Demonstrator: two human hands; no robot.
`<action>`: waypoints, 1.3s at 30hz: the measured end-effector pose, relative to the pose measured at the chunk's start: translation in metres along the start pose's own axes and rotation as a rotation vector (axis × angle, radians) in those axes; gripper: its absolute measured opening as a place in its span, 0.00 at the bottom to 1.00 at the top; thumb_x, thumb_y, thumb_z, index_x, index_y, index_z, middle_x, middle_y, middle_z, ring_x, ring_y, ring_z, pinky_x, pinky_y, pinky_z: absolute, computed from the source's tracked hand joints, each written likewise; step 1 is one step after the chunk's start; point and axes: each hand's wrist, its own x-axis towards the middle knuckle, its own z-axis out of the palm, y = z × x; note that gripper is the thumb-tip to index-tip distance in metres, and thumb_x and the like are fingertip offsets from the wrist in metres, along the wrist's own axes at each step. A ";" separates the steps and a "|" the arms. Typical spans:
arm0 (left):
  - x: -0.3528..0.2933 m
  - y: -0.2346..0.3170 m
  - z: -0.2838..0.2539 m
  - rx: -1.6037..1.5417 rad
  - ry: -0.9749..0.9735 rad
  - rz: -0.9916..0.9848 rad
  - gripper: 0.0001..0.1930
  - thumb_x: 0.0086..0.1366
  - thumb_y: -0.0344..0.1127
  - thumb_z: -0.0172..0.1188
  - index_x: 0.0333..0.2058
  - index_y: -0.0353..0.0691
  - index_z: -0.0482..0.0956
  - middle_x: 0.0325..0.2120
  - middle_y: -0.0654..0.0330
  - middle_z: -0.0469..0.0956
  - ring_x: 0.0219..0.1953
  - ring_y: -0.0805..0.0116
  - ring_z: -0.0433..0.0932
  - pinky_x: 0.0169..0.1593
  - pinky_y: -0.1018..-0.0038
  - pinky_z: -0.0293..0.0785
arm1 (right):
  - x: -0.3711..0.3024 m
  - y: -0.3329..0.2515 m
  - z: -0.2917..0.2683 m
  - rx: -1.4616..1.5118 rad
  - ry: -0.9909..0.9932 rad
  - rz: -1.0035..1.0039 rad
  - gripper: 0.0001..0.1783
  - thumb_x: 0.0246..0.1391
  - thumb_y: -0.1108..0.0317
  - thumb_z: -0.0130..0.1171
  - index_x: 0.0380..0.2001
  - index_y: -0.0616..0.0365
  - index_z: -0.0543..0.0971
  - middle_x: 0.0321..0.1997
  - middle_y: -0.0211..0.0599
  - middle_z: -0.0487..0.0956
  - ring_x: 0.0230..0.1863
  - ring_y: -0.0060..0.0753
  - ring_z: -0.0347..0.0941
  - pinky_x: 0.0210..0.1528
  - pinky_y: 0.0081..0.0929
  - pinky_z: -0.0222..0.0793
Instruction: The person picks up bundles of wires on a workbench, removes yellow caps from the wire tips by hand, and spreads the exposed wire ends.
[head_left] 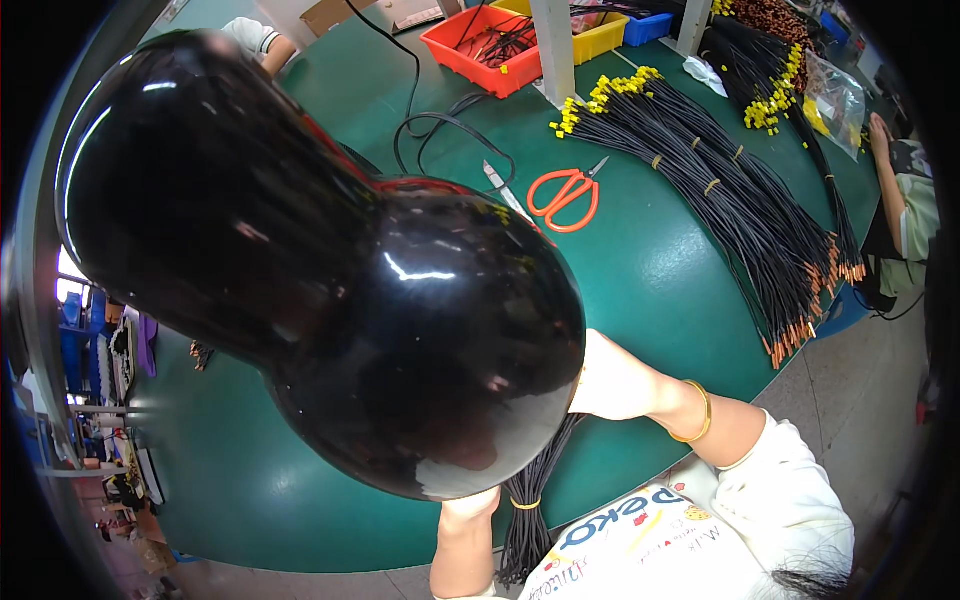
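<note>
Bundle of cables (541, 468), one: many thin black strands, gathered at mid-length by a single yellowish band (525, 506). Bound, strands slightly splayed below the band, lower ends dark. Pose: slanting, upper part to the right, lower part nearly straight toward the wearer. Location: between the two hands, across the table's near edge (575, 518). Upper end hidden from view.
</note>
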 end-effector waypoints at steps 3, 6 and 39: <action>-0.001 0.004 0.006 0.038 0.006 0.051 0.14 0.45 0.19 0.59 0.33 0.32 0.71 0.25 0.61 0.72 0.24 0.77 0.71 0.29 0.83 0.67 | 0.000 -0.004 0.003 0.052 0.009 0.021 0.09 0.44 0.70 0.58 0.29 0.64 0.77 0.26 0.39 0.78 0.28 0.24 0.73 0.34 0.20 0.67; -0.002 0.007 0.007 0.086 0.007 0.065 0.13 0.44 0.19 0.59 0.32 0.33 0.71 0.24 0.62 0.73 0.25 0.77 0.71 0.29 0.83 0.67 | 0.000 -0.007 0.001 -0.144 -0.004 -0.026 0.10 0.43 0.69 0.59 0.29 0.64 0.77 0.27 0.39 0.78 0.28 0.25 0.73 0.34 0.21 0.68; -0.002 0.008 0.005 0.255 0.057 0.211 0.10 0.45 0.18 0.59 0.30 0.30 0.73 0.25 0.62 0.73 0.26 0.78 0.69 0.33 0.84 0.64 | -0.004 -0.018 -0.001 -0.162 0.014 0.096 0.11 0.44 0.67 0.60 0.31 0.62 0.75 0.29 0.35 0.76 0.33 0.19 0.70 0.39 0.21 0.66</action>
